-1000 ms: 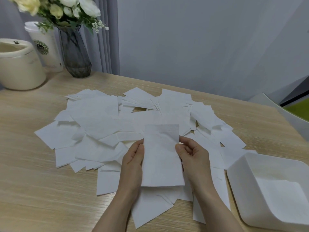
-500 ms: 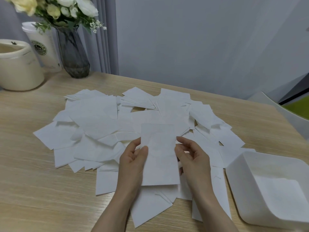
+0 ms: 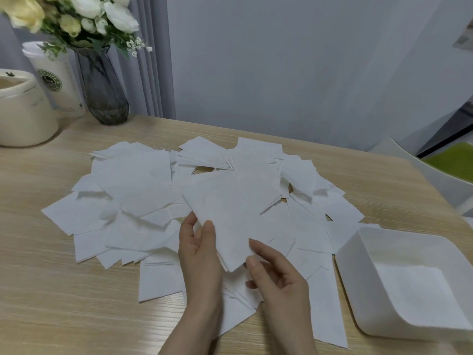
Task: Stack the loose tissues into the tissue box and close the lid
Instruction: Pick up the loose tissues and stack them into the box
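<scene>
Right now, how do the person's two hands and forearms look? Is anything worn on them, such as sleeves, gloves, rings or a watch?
Both are bare. The left hand and the right hand show no glove and no ring that I can see. The forearms run bare down to the lower edge of the picture, with no sleeve, watch or bracelet in view. The nails look short and plain.

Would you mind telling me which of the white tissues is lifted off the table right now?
The tissue between the two hands: the left hand pinches its left edge, the right hand touches its lower corner. The others lie flat.
</scene>
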A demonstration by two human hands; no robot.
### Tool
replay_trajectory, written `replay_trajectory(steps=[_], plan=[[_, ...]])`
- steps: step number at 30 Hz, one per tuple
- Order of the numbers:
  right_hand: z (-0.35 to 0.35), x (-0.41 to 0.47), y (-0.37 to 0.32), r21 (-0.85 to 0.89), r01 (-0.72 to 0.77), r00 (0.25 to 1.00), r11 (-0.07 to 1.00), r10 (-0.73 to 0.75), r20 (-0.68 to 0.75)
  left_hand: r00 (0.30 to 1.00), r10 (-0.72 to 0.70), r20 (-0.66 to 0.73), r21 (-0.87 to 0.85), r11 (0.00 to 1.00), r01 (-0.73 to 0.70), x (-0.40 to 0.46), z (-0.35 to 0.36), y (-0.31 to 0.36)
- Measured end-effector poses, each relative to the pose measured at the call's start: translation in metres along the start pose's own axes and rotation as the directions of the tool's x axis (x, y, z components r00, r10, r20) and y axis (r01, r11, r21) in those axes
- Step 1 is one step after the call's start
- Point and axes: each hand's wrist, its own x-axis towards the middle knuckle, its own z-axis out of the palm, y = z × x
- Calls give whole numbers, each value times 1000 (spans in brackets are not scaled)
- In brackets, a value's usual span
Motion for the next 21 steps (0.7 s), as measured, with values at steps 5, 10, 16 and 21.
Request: replay_trajectory(steps=[5,10,16,21], plan=[[-4,9,-8,-21,30,999,999,-31,-28,992,4,126,-16,1000,-2,-14,2,2],[-30,23,-23,-205,73,997,976,-72,10,980,19,197,51,998,-30,-6,-1,13],[-69,31,-53,-399,159,987,903,-141,74,946,-3,325,185,981,-61,4,1,29],[-98,30,-72,-394,185,980,900,-201,2,903,-54,426,261,963,-65,-12,21,28]])
